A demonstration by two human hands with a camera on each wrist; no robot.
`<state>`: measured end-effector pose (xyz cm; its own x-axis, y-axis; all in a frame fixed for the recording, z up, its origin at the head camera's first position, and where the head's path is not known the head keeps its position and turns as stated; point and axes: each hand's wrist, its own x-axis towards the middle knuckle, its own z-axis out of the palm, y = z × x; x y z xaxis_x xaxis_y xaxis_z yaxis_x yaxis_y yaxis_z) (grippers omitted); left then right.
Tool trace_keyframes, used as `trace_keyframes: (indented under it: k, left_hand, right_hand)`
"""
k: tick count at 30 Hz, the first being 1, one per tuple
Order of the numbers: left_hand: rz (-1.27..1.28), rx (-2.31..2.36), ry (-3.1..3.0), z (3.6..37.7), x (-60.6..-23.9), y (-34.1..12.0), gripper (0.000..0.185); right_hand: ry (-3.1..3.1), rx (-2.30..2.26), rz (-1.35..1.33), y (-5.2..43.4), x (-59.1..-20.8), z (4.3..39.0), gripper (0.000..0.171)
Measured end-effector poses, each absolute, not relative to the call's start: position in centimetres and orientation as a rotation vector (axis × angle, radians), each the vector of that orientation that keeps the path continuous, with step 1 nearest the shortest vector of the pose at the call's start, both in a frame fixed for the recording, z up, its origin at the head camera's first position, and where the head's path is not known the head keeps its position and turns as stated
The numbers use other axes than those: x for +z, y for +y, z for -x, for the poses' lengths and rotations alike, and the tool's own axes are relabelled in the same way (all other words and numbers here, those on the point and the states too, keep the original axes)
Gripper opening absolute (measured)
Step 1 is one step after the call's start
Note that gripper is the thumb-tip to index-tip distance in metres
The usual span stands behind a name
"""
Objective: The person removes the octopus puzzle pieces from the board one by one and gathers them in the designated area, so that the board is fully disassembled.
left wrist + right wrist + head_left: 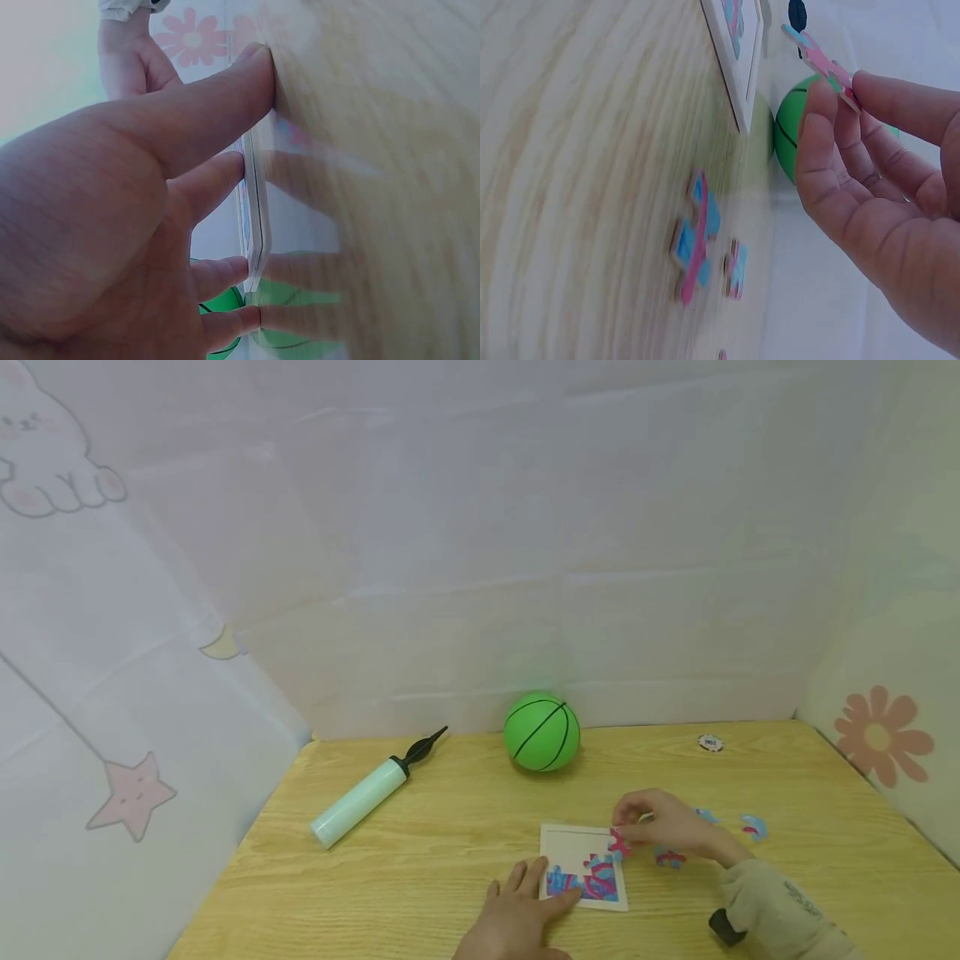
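A white square puzzle tray (573, 843) lies on the table, its lower part filled with blue and pink pieces (600, 883). My left hand (513, 914) rests with spread fingers at the tray's left and near edges; the left wrist view shows fingertips along the tray's side (255, 202). Over the tray's right edge, my right hand (663, 822) pinches a pink and blue puzzle piece (825, 64) between thumb and fingertips, raised off the tabletop. Beneath and beside that hand lie loose pieces, one blue with a pink stripe (696, 244) and a smaller one (736, 268).
At the back stands a green ball (542, 732) with black lines. A pale hand pump (360, 802) with a black nozzle lies to the left. Towards the back right is a round chip (710, 742). Another loose piece (753, 827) sits farther right.
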<state>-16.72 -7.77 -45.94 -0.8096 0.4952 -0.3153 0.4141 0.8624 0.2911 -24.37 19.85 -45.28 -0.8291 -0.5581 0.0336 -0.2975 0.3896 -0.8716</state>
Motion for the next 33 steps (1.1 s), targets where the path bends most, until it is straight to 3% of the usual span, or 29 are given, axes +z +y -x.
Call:
trace_keyframes:
  k: [17,25,33]
  left_hand:
    - [-0.703,0.284,2.676,16.7,-46.4,-7.7,0.073]
    - [-0.711,0.270,2.685,16.7,-46.5,-7.7,0.072]
    - [-0.686,0.282,2.667,16.8,-46.4,-7.8,0.071]
  right_hand:
    - [2.386,-1.447,0.682,27.2,-45.7,23.1,0.016]
    - [2.408,-1.391,0.786,29.7,-46.9,23.2,0.012]
    - [2.324,-1.392,0.720,31.4,-47.5,23.0,0.017]
